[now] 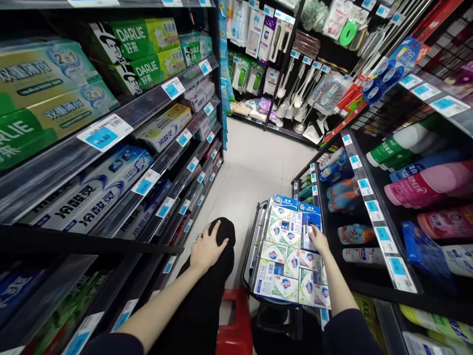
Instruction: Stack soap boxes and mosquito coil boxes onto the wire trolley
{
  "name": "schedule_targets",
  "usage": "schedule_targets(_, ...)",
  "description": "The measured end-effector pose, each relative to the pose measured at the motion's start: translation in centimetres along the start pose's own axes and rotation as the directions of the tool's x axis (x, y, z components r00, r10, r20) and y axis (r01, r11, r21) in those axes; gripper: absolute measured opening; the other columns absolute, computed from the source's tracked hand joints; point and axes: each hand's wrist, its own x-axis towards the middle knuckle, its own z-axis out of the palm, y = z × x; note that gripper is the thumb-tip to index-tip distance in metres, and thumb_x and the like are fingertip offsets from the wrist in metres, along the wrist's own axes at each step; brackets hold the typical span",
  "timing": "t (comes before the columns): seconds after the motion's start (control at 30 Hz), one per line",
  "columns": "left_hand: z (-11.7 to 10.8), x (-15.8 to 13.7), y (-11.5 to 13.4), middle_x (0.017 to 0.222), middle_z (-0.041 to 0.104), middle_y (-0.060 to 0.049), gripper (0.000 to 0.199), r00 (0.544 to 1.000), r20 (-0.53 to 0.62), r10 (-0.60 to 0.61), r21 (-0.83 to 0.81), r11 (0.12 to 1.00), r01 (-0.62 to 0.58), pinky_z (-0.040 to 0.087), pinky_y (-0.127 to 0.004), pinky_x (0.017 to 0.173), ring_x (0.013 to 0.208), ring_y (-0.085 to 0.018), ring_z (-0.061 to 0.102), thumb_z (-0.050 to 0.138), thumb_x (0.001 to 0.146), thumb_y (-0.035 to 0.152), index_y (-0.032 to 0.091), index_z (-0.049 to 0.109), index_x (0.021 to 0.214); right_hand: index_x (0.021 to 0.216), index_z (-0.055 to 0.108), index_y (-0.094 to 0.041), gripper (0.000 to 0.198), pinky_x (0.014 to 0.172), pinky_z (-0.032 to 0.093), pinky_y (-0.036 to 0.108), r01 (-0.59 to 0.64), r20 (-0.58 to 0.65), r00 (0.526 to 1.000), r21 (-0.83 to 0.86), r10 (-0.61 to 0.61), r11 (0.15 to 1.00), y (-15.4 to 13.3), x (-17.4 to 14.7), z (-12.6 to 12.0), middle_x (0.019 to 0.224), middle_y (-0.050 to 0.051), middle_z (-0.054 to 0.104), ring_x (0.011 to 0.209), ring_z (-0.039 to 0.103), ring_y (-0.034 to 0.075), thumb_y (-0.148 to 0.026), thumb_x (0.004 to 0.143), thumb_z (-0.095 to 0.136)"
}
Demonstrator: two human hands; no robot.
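Observation:
My left hand [209, 248] lies palm down on my black-trousered knee [226, 236], fingers spread, holding nothing. Low on the right, a cart [245, 268] carries an open carton packed with white and green soap boxes [286, 284]. Over the far right part of these boxes is my right hand [318, 240], its thumb and fingers closed on a small white and blue soap box [306, 237]. Part of that box is covered by my fingers. Blue carton flaps or boxes [284, 202] show at the far end of the load.
Shelves of toothpaste boxes [144, 54] line the left side, with price tags along their edges. Bottles [428, 185] fill the right shelf, close beside the cart. A red stool [232, 320] is below me. Brushes [297, 93] and other goods hang at the aisle's end.

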Motion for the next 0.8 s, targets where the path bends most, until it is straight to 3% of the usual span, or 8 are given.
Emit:
schedule_targets(0.37,-0.4,-0.3,0.2,0.146,0.037,-0.011,0.065,1.0,-0.006,-0.005,0.033,0.999,0.006,0.049,-0.041,0.082,0.109,-0.033,0.053,0.039,0.088,0.052,0.028,0.027,0.147,0.137,0.043,-0.018,0.049,0.093,0.041,0.033,0.022,-0.035,0.999,0.026,-0.021,0.999,-0.7,-0.6,0.9,0.125,0.013,0.059,0.114,0.056,0.025,-0.033,0.091,0.04)
schedule_targets(0.8,-0.2,-0.1,0.8,0.145,0.039,-0.013,0.064,1.0,-0.025,0.017,0.073,0.997,-0.015,0.049,-0.041,0.079,0.105,-0.033,0.056,0.04,0.088,0.051,0.026,0.03,0.146,0.133,0.048,-0.017,0.048,0.092,0.042,0.032,0.078,-0.071,0.995,0.086,-0.072,0.993,-1.1,-1.7,0.6,0.12,0.012,0.062,0.112,0.057,0.024,-0.032,0.088,0.044)
